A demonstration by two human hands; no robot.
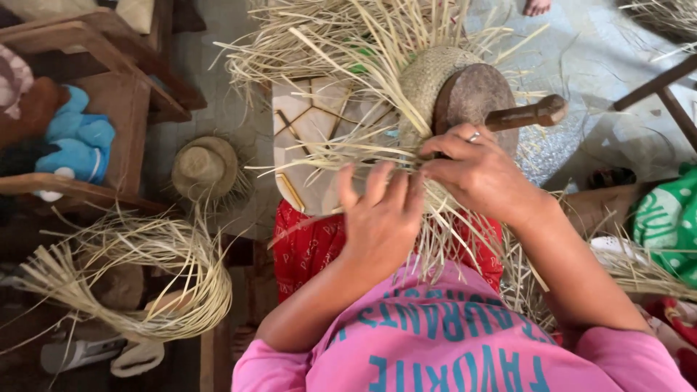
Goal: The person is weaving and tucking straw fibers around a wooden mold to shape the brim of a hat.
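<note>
A half-woven straw hat sits over a round wooden block with a wooden handle that sticks out to the right. Loose straw strands fan out from the hat in all directions. My left hand is spread over the strands at the near edge of the weave, fingers apart and pressing on them. My right hand, with a ring on one finger, pinches strands at the hat's near rim beside the block. Both hands touch each other at the fingertips.
A pale wooden board lies under the straw on my lap. A small finished straw hat lies on the floor at left. A looped straw bundle sits lower left. A wooden chair holds a blue toy.
</note>
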